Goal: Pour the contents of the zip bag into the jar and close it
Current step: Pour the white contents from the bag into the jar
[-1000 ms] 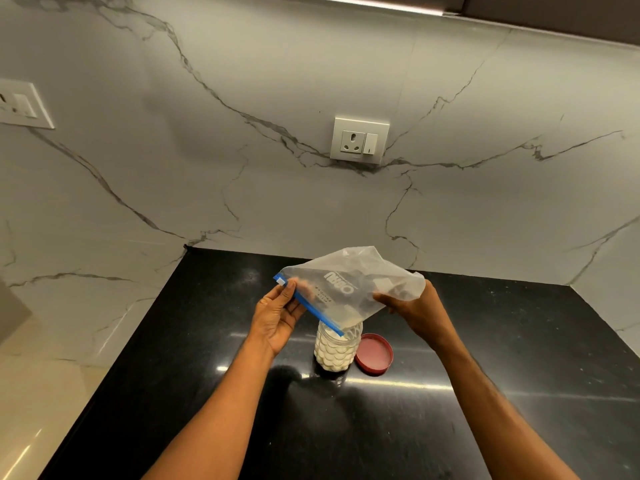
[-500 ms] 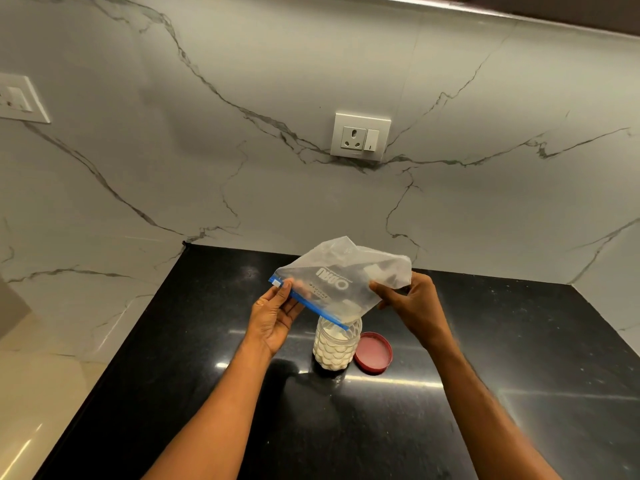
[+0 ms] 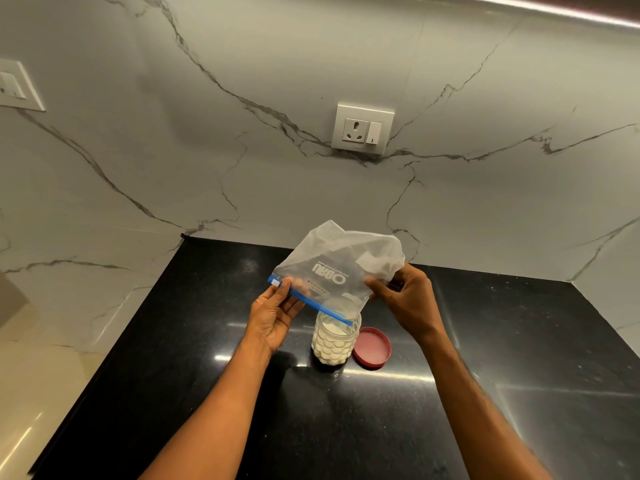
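At the far left edge of the frame a white switch plate (image 3: 15,86) sits on the marble wall (image 3: 173,168). Lower down, left of centre, the left hand (image 3: 275,315) pinches the left end of the zip bag's blue zipper strip (image 3: 310,302) between thumb and fingers. The zip bag (image 3: 337,275) itself hangs in mid-air at the centre of the frame, upside down: clear, crinkled plastic with white lettering reading inverted, its blue zip edge slanting down to the right so the lower corner sits just over the mouth of the jar (image 3: 335,342). The bag looks nearly empty, with a little pale matter near its upper right. The jar stands upright on the black countertop (image 3: 173,375), below centre, a clear dimpled one filled most of the way with something white. Just beside it on the right, the red lid (image 3: 371,347) lies flat on the counter, inner side up. Right of centre, the right hand (image 3: 407,301) grips the bag's right side, fingers closed on the plastic. Above, in the upper middle, a white wall socket (image 3: 362,129) is set in the marble.
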{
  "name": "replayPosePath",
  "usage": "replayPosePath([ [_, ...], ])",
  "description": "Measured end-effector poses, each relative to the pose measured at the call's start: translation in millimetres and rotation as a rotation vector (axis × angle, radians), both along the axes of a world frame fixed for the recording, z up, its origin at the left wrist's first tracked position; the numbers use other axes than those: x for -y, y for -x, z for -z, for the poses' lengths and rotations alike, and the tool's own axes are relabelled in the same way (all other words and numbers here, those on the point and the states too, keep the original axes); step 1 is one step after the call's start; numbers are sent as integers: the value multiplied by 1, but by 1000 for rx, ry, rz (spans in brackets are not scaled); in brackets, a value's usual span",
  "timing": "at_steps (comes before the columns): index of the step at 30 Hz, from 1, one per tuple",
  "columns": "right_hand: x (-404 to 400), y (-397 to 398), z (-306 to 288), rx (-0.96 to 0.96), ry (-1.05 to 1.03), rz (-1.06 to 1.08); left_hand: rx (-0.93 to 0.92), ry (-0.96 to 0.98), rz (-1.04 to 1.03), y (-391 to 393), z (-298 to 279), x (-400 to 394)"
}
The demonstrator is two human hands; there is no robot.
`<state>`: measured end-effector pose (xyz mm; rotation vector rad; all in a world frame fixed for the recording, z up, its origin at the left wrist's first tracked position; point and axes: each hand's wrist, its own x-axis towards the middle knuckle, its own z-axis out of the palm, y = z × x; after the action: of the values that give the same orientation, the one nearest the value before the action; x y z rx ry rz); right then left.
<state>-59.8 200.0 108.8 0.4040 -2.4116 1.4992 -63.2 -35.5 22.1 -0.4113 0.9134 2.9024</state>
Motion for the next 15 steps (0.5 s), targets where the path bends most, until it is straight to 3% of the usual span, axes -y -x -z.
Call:
replayPosePath([
  [15, -8, -1, 4, -27, -34, 52, -4, 34, 25, 0, 2, -1],
])
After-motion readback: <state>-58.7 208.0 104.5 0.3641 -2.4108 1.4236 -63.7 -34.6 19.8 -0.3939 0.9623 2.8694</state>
